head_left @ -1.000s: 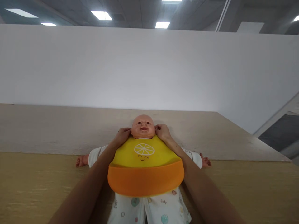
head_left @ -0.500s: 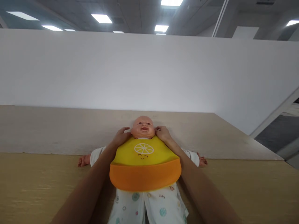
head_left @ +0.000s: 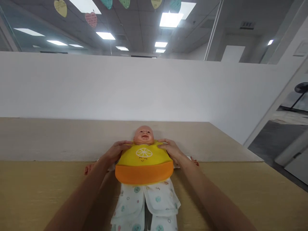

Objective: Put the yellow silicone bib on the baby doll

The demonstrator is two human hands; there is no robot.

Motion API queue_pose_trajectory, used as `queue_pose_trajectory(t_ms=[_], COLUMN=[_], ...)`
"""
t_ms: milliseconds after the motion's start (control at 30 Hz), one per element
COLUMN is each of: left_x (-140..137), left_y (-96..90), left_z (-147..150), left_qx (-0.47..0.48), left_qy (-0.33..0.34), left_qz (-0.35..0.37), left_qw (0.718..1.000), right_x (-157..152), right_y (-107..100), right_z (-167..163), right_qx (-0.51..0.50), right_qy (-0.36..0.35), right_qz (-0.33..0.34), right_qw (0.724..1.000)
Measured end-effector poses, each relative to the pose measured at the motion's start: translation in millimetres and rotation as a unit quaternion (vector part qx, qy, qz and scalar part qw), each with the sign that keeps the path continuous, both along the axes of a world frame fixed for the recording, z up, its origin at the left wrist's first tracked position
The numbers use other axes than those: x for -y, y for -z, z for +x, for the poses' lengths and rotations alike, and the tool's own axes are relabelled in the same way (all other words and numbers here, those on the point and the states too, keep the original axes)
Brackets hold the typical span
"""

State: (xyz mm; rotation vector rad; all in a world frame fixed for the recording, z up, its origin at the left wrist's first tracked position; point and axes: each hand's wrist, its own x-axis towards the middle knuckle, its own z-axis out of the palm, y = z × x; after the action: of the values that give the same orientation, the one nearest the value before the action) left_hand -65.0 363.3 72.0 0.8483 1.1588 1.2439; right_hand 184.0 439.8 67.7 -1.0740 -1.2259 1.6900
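Observation:
A baby doll [head_left: 143,134] lies on its back, head toward the wall, in white printed clothes [head_left: 158,200]. Over its chest is a yellow silicone bib [head_left: 144,154] with a white citrus slice, a smiling face and an orange catch pocket [head_left: 144,175]. My left hand [head_left: 119,150] rests at the bib's upper left edge, fingers stretched toward the doll's neck. On the other side my right hand [head_left: 170,149] lies on the upper right edge, its fingers extended over the yellow part. Both thumbs are hard to make out. The back of the bib's neckband is hidden.
The doll lies across a wooden surface [head_left: 48,192] and a paler raised-looking strip [head_left: 60,138] behind it. A white partition wall [head_left: 120,86] with glass above stands at the back. Heart-shaped paper notes [head_left: 90,20] hang on the glass. An opening with dark floor [head_left: 267,141] is at the right.
Both hands have come away from beside the doll's neck, down and outward onto the bib's upper edges, fingers now extended. The camera view has tilted up, showing more ceiling and the paper hearts.

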Motion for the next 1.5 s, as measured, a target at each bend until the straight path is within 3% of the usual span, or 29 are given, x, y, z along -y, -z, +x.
queue_pose_trajectory(t_ms=[167, 400, 667, 800, 900, 1000, 1100, 1167, 1267, 1433, 1500], left_x=[-7, -16, -16, -8, 13, 41, 63, 71, 72, 69, 72], left_y=[-2.9, -2.5, -0.4, 6.9, 16.6, 26.2, 35.7, 43.0, 54.5, 66.2, 67.6], left_z=[3, 3, 6, -6, -23, -41, -56, -64, -74, -80, -77], left_qx=[0.026, -0.028, -0.079, -0.230, -0.435, -0.601, -0.693, -0.731, -0.762, -0.766, -0.757], left_qy=[-0.038, -0.072, -0.098, -0.153, -0.182, -0.132, -0.065, -0.044, -0.047, -0.069, -0.109], left_qz=[0.005, 0.008, -0.009, 0.070, 0.153, 0.239, 0.307, 0.321, 0.301, 0.307, 0.321], left_qw=[0.999, 0.997, 0.992, 0.958, 0.868, 0.751, 0.649, 0.601, 0.571, 0.561, 0.558], right_x=[-5, -9, -13, -12, 0, 20, 39, 46, 47, 45, 48], right_y=[-3, -1, 10, 15, 19, 20, 22, 26, 35, 46, 48], right_z=[-8, -14, -17, -6, 16, 44, 65, 73, 77, 75, 74], right_qx=[-0.057, -0.062, 0.050, 0.153, 0.269, 0.394, 0.477, 0.509, 0.541, 0.567, 0.573], right_qy=[0.042, 0.083, 0.080, 0.090, 0.095, 0.076, 0.030, 0.009, 0.007, 0.047, 0.071], right_qz=[-0.032, -0.043, 0.011, 0.115, 0.279, 0.419, 0.500, 0.532, 0.552, 0.564, 0.569], right_qw=[0.997, 0.994, 0.995, 0.977, 0.917, 0.814, 0.723, 0.677, 0.635, 0.598, 0.586])
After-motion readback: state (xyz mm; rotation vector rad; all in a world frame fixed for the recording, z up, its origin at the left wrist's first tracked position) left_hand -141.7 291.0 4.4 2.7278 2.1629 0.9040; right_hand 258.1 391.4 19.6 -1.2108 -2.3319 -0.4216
